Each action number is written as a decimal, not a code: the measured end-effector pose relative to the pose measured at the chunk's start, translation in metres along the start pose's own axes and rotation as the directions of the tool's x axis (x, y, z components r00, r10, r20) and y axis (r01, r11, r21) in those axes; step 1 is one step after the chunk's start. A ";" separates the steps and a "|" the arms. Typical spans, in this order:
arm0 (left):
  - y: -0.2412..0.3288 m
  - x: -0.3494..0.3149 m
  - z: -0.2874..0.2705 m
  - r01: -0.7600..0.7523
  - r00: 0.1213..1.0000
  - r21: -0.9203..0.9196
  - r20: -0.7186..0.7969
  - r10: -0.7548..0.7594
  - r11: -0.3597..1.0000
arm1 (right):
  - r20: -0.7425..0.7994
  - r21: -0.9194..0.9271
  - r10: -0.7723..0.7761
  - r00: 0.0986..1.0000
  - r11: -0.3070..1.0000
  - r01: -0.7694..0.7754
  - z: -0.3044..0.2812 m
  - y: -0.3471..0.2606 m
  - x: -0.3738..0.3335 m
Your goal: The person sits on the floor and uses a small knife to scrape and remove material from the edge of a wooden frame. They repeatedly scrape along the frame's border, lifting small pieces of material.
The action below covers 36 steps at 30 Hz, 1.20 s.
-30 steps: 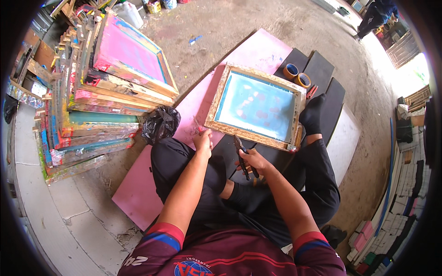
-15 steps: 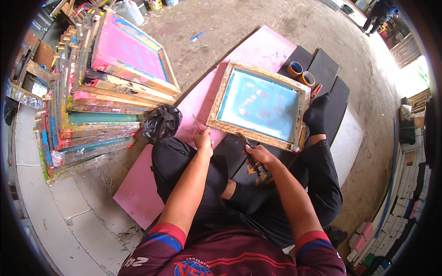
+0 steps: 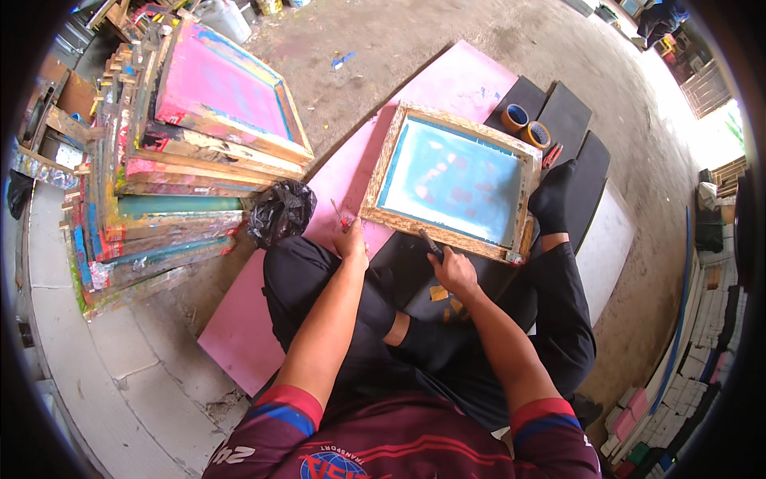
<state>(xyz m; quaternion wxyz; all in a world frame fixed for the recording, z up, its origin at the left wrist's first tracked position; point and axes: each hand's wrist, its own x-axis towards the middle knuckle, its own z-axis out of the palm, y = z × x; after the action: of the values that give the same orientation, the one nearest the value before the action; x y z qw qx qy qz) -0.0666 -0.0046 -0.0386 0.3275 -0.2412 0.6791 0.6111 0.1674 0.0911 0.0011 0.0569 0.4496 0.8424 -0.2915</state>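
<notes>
A wooden-framed printing screen (image 3: pixel 399 223) with pale blue mesh (image 3: pixel 459 180) lies tilted in front of my crossed legs. My right hand (image 3: pixel 456 273) is wrapped round dark pliers (image 3: pixel 432 246), whose tip meets or nearly meets the near edge of the wooden frame. Just left of the frame's near corner, my left hand (image 3: pixel 352 243) is closed on a red-handled screwdriver (image 3: pixel 344 220). Its thin shaft points up and away from me. My fingers hide most of both tools' handles.
Two tape rolls (image 3: pixel 514 117) and a red-handled tool (image 3: pixel 551 155) lie beyond the screen on dark boards (image 3: pixel 562 108). A pink board (image 3: pixel 231 319) runs beneath. Leftward are a black plastic bag (image 3: pixel 281 212) and stacked screens (image 3: pixel 227 88). A person (image 3: pixel 658 22) stands far right.
The pliers' handles, spread apart before, are now gathered in my right hand, which has turned and shifted slightly. My left hand with the screwdriver has barely moved.
</notes>
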 end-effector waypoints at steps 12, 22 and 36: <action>0.013 -0.047 -0.010 -0.109 0.734 0.259 0.672 -0.098 0.960 | 0.283 0.270 -0.025 0.959 0.961 -0.054 -0.019 -0.051 -0.024; 0.002 -0.023 -0.002 -0.203 0.918 0.188 0.378 0.120 0.961 | 0.552 0.625 -0.035 0.833 0.679 -0.386 -0.018 -0.015 -0.008; 0.007 0.011 0.001 -0.110 0.993 0.049 -0.039 0.112 0.993 | 0.711 0.558 -0.028 0.703 0.631 -0.539 -0.034 0.005 0.034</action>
<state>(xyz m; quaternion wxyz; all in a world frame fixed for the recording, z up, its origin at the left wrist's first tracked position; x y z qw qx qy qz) -0.0789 -0.0017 -0.0420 0.2844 -0.2080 0.7124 0.6069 0.1569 0.1364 0.0141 0.2095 0.4231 0.4941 -0.7300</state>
